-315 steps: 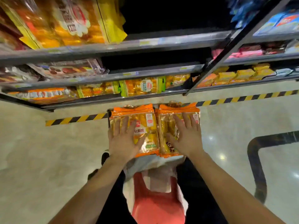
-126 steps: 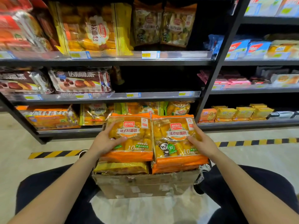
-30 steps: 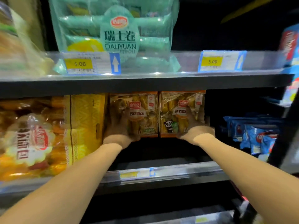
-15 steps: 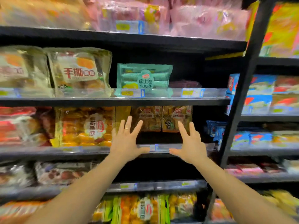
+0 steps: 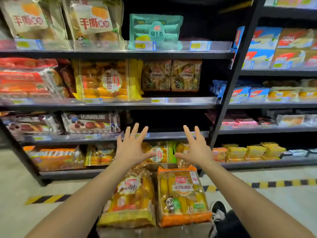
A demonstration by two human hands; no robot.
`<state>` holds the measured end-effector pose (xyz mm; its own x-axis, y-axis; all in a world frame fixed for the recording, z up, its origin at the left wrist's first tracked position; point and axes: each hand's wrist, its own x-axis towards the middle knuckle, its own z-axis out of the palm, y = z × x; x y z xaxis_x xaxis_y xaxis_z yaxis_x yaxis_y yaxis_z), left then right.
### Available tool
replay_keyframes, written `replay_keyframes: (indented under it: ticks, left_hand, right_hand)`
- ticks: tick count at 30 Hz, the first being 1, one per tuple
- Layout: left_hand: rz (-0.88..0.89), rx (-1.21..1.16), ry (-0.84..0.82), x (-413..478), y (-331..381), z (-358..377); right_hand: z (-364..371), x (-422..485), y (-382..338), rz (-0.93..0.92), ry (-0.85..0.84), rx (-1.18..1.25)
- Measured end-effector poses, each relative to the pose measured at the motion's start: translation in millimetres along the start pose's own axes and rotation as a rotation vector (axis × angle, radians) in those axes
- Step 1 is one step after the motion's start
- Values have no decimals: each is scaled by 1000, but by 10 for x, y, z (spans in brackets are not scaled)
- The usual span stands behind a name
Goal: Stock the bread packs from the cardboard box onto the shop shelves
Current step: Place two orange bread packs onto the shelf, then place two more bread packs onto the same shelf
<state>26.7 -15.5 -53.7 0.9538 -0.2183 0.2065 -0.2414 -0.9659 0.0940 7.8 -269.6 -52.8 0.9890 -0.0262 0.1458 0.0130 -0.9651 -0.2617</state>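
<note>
Two orange-trimmed bread packs (image 5: 171,75) stand side by side on the second shelf (image 5: 181,101), right of a big yellow pack (image 5: 108,79). My left hand (image 5: 131,148) and my right hand (image 5: 196,149) hover empty with fingers spread, well below those packs and in front of the lower shelves. Under my arms the cardboard box (image 5: 154,231) holds a yellow bread pack (image 5: 130,196) on the left and an orange bread pack (image 5: 182,196) on the right.
Shelves left and right carry several other snack packs. A black upright post (image 5: 231,79) divides the two shelf bays. A yellow-black striped line (image 5: 46,199) runs along the pale floor. My shoe (image 5: 218,209) shows right of the box.
My hands have let go of the two orange packs on the second shelf and dropped lower, still spread. The view pulled back and down, bringing the box into sight.
</note>
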Motion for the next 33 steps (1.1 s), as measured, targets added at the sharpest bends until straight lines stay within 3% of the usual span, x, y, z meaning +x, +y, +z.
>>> replay_keyframes:
  ticks: [5, 11, 16, 23, 28, 33]
  left_hand:
    - [-92, -30, -17, -446, -210, 570]
    - [-209, -77, -147, -797, -507, 1103]
    - [-374, -239, -212, -1043, -692, 1382]
    - [-582, -457, -368, -1236, -754, 1552]
    - [-546, -584, -385, -1225, -718, 1549]
    - [-446, -752, -369, -1264, -744, 1618]
  right_hand:
    - [569, -396, 264, 138, -122, 147]
    - [1062, -638, 635, 235, -284, 183]
    - [1367, -804, 821, 278, -336, 233]
    - [1492, -960, 957, 370, -412, 637]
    - [1471, -1008, 989, 312, -457, 671]
    - [1456, -1078, 954, 205, -372, 586]
